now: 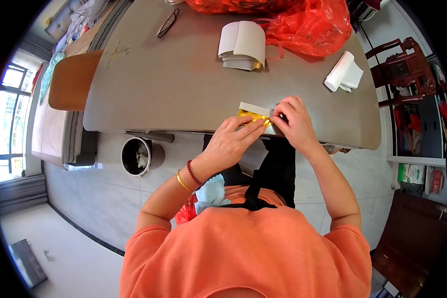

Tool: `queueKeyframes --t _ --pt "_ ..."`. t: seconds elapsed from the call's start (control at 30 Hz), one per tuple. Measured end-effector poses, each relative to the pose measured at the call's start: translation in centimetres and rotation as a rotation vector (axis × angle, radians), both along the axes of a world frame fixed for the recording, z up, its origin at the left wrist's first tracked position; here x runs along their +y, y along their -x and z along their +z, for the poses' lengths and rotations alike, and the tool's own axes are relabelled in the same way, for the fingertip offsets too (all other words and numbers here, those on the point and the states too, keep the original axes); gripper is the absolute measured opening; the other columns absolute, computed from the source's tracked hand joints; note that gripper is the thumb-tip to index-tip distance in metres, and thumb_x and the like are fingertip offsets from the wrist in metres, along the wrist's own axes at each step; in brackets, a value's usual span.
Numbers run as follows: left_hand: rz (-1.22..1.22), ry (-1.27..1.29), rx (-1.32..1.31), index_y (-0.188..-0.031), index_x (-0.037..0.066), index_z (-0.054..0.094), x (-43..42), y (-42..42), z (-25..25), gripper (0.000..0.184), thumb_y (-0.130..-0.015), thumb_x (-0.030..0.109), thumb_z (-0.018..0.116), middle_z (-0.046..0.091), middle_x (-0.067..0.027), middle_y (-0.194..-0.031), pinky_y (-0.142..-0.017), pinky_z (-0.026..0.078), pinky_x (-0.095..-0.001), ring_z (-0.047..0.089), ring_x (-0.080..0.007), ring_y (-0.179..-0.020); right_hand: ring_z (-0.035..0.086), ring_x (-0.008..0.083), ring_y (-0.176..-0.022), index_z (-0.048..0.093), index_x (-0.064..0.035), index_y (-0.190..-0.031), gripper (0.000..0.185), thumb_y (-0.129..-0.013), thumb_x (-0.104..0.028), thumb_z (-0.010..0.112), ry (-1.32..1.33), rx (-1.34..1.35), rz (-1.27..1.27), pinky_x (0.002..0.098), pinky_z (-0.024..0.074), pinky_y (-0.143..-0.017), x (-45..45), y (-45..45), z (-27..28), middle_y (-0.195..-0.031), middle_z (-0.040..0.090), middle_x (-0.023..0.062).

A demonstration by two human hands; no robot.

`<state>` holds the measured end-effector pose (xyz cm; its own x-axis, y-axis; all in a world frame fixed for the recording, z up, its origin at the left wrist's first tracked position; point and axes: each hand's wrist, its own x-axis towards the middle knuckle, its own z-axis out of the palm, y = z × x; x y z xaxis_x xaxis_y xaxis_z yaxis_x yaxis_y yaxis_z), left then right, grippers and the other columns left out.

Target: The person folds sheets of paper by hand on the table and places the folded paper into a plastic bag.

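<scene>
Left hand (231, 139) lies flat, fingers together, on a gold-faced paper (245, 113) at the near edge of the grey-brown bench (149, 84); right hand (296, 121) curls its fingertips at the paper's 3 o'clock end, and whether they pinch it I cannot tell. From the hands, a stack of white sheets (242, 42) sits near 12 o'clock, a white roll (340, 73) at 2, a red plastic bag (310, 30) at 1, contents unclear. On the tiled floor (109, 184) between 8 and 9, a bin (157, 158) holds crumpled white scraps (142, 157). Farther out, shelves (416, 160) with clothing (415, 123) stand at 3, a window (7, 116) at 9.
</scene>
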<state>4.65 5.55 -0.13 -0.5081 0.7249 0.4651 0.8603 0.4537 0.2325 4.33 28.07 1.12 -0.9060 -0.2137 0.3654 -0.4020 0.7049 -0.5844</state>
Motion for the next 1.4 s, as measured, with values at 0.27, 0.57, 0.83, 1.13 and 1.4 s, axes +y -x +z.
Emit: queueKeyframes --t 0.27,0.57,0.83,1.13,1.4 --pt "0.004 0.104 0.065 -0.125 0.006 0.061 0.6 0.3 1.1 0.044 -0.081 0.010 0.059 0.057 -0.0036 -0.133 -0.094 0.044 -0.0376 0.055 -0.0238 -0.107 0.056 0.0237 -0.090 0.072 -0.0068 -0.100 0.024 -0.078 -0.005 0.064 -0.195 0.280 0.112 0.0354 0.0454 -0.076 1.9 -2.5 -0.6 -0.094 0.058 0.0041" --pt "0.084 0.072 0.072 -0.126 0.008 0.063 2.1 -0.4 1.1 0.050 -0.076 0.005 0.059 0.061 -0.0028 -0.128 -0.097 0.045 -0.0408 0.055 -0.0254 -0.108 0.057 0.0226 -0.090 0.073 -0.0068 -0.100 0.025 -0.077 -0.006 0.064 -0.161 0.286 0.063 0.0344 0.0459 -0.077 1.9 -2.5 -1.0 -0.095 0.060 0.0032" --pt "0.042 0.019 0.027 -0.124 0.007 0.064 0.8 -0.3 0.7 0.050 -0.075 0.002 0.058 0.061 -0.0039 -0.131 -0.099 0.046 -0.0420 0.054 -0.0263 -0.117 0.057 0.0214 -0.093 0.075 -0.0144 -0.100 0.027 -0.075 -0.011 0.065 -0.247 0.344 0.064 0.0356 0.0438 -0.081 1.6 -2.8 -0.9 -0.099 0.060 0.0002" --pt "0.099 -0.049 0.046 -0.117 0.005 0.066 1.4 -0.9 0.2 0.041 -0.077 0.003 0.058 0.061 -0.0056 -0.127 -0.097 0.046 -0.0454 0.054 -0.0301 -0.114 0.059 0.0257 -0.100 0.071 -0.0073 -0.106 0.029 -0.079 -0.009 0.061 -0.251 0.349 -0.021 0.0404 0.0455 -0.088 2.1 -3.5 -1.1 -0.107 0.062 0.0054" --pt "0.180 -0.070 0.086 -0.111 0.004 0.067 2.3 -1.9 -0.5 0.036 -0.076 0.004 0.061 0.063 -0.0060 -0.121 -0.096 0.046 -0.0423 0.056 -0.0276 -0.113 0.056 0.0292 -0.123 0.059 -0.0025 -0.128 0.047 -0.081 -0.001 0.060 -0.197 0.289 0.035 0.0464 0.0424 -0.107 -1.9 -5.4 -2.6 -0.133 0.057 0.0127"
